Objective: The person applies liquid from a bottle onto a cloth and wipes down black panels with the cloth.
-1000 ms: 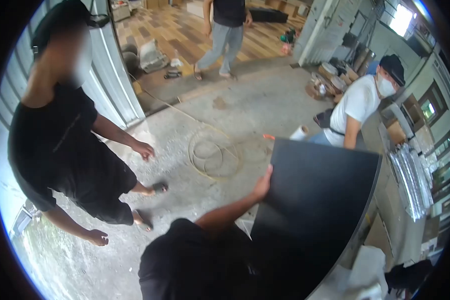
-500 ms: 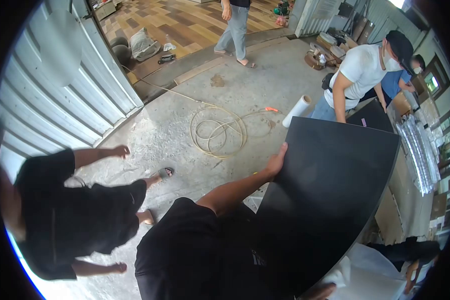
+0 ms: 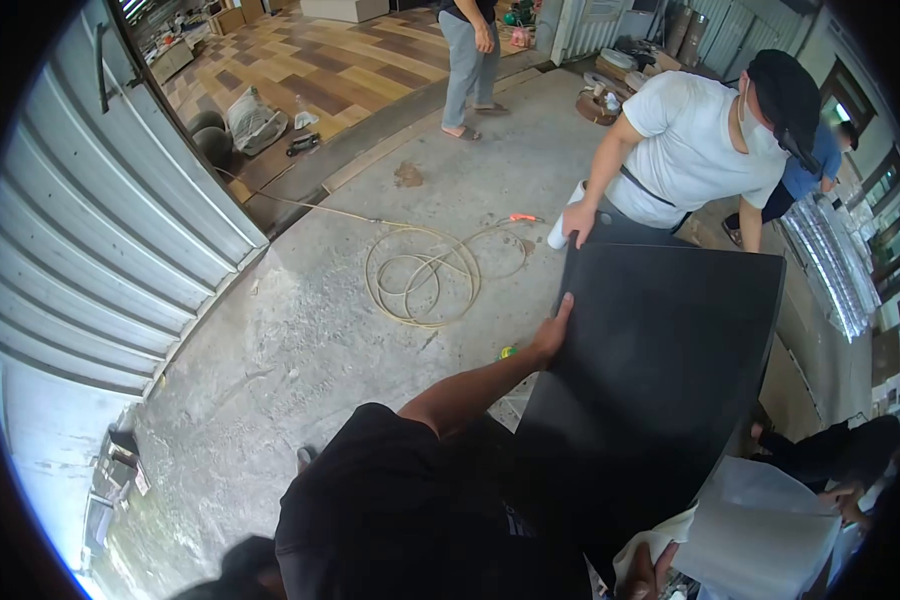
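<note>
A large black panel (image 3: 660, 350) slopes away in front of me. My left hand (image 3: 550, 335) grips its left edge, thumb lying on the upper face. Low in the view, my right hand (image 3: 652, 572) is curled at the panel's near right edge, with crumpled white sheet (image 3: 667, 530) around its fingers. Whether those fingers also hold the panel cannot be made out. Across from me a co-worker in a white T-shirt (image 3: 705, 150) has one hand (image 3: 578, 220) on the panel's far left corner. Their other hand is hidden behind the far edge.
A coiled yellowish hose (image 3: 425, 275) with an orange end lies on the concrete floor. A white roll (image 3: 567, 222) stands beside the co-worker. Foil-wrapped lengths (image 3: 832, 265) lie at right. Another person (image 3: 840, 460) is lower right, near a pale sheet (image 3: 765, 520). A person in grey trousers (image 3: 465, 75) stands behind.
The white-shirted co-worker has turned toward me and taken hold of the panel's far corner. The person in black at left has moved mostly out of view. My left hand keeps its grip.
</note>
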`<act>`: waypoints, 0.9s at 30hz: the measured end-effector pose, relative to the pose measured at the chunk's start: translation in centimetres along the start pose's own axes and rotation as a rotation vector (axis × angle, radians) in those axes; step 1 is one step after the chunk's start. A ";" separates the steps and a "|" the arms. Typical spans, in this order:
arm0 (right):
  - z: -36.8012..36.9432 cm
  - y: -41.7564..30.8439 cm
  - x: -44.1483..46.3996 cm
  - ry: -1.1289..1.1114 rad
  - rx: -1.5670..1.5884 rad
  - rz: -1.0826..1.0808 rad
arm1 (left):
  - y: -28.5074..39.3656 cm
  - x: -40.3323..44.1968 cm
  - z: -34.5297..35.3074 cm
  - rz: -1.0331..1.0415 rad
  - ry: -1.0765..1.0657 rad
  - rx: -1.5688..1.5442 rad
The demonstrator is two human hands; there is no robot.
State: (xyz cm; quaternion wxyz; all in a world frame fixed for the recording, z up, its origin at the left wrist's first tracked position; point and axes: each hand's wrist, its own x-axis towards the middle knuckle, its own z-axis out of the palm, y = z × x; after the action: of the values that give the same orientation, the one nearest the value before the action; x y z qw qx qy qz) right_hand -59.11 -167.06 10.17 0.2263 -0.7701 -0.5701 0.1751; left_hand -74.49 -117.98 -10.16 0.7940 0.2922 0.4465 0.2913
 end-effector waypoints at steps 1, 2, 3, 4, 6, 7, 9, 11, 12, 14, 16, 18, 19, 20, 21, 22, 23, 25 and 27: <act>1.2 -1.3 -0.1 0.078 0.032 -0.018 | 0.4 -0.9 0.3 0.020 -0.002 0.016; 2.3 -2.6 -0.2 0.155 0.062 -0.038 | 0.8 -1.5 0.7 0.018 -0.008 0.022; 3.5 -4.0 -0.3 0.232 0.090 -0.060 | 1.4 -2.0 1.1 0.070 -0.020 0.055; 3.2 -7.8 1.3 0.310 0.070 0.021 | 1.8 -2.4 1.5 0.121 -0.032 0.087; 1.4 -14.2 4.3 0.460 0.025 0.203 | 2.7 -3.5 2.9 0.155 -0.085 0.148; 0.1 -14.7 5.9 0.515 -0.141 0.095 | 3.5 -3.4 3.8 0.215 -0.133 0.203; -3.4 -10.7 8.9 0.678 -0.476 0.005 | 3.8 -3.4 5.3 0.281 -0.188 0.301; -8.2 -10.9 13.8 0.774 -0.285 -0.110 | 4.9 -5.0 6.3 0.292 -0.254 0.411; -9.6 -11.6 15.9 0.819 -0.183 -0.022 | 4.3 -5.1 6.1 0.292 -0.266 0.419; -11.1 -14.1 18.8 0.749 -0.115 0.000 | 2.9 -4.3 6.0 0.325 -0.203 0.449; -10.5 -13.7 18.9 0.725 -0.099 0.025 | 3.0 -4.4 5.6 0.309 -0.185 0.457; -7.2 -10.4 16.3 0.700 -0.071 -0.038 | 2.6 -4.8 3.9 0.266 -0.143 0.452; -4.5 -11.1 13.9 0.665 -0.099 0.012 | 3.2 -4.5 3.2 0.262 -0.169 0.435; -1.5 -11.3 10.5 0.620 -0.130 0.060 | 3.3 -4.2 2.8 0.253 -0.191 0.412; 1.8 -7.1 6.9 0.591 -0.158 -0.005 | 3.3 -4.1 2.4 0.250 -0.175 0.399; 4.3 -5.6 4.3 0.534 -0.121 0.019 | 3.4 -4.1 1.9 0.260 -0.113 0.418; 5.5 -6.0 3.3 0.507 -0.078 0.065 | 3.3 -4.1 1.3 0.265 -0.054 0.442; 6.2 -6.6 2.6 0.501 -0.039 0.116 | 2.5 -3.4 1.2 0.246 -0.076 0.464; 5.7 -7.1 3.1 0.539 -0.038 0.125 | 2.5 -2.8 2.2 0.235 -0.119 0.491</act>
State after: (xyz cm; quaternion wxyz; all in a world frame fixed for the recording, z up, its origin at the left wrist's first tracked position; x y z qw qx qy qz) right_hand -66.91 -161.48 9.25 0.3441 -0.8266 -0.4440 -0.0331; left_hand -74.25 -118.75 -5.87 0.6850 0.5423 0.4192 0.2468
